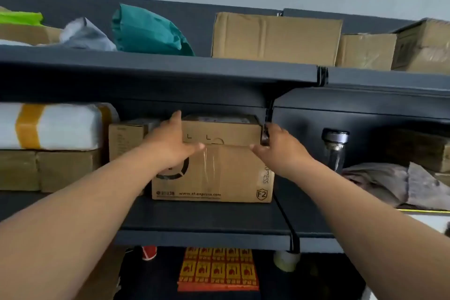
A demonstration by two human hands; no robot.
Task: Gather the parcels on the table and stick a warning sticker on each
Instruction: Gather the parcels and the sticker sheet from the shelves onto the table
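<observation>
Both hands on small brown cardboard box (220, 130), stacked on larger taped brown SF-express carton (214, 173), mid dark shelf (207, 221), near its right edge. L hand (170, 143) & R hand (280, 147) fingers spread, clamped on box ends. Orange sticker sheet (218, 269) below shelf.

At your nine o'clock, the white parcel (48, 126) runs off the frame edge; your left hand (170, 146) hides part of the lower box's (219, 175) black logo.
</observation>
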